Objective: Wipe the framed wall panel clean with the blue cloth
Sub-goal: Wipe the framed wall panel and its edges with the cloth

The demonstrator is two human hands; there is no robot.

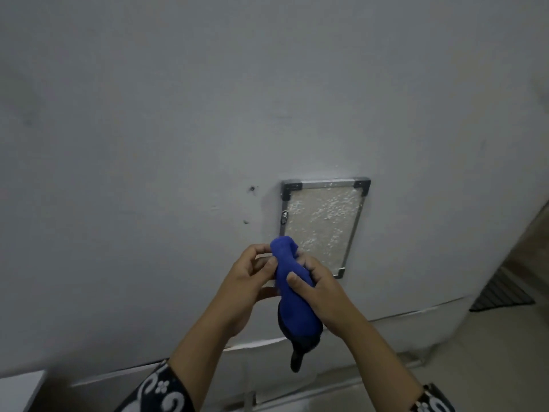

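A framed wall panel (pixel 322 223) with a metal frame, black corner pieces and a speckled whitish face is set in the grey wall. Just in front of its lower left corner I hold a bunched blue cloth (pixel 292 288). My right hand (pixel 319 295) is wrapped around the cloth's middle. My left hand (pixel 245 281) pinches its upper part from the left side. The cloth's dark lower end hangs down below my hands. The panel's lower left corner is hidden behind cloth and fingers.
Two small dark holes (pixel 252 189) mark the wall left of the panel. A white ledge (pixel 410 315) runs along the wall base. A ribbed dark mat (pixel 502 295) lies at the right, and a white object (pixel 20 391) sits at the bottom left.
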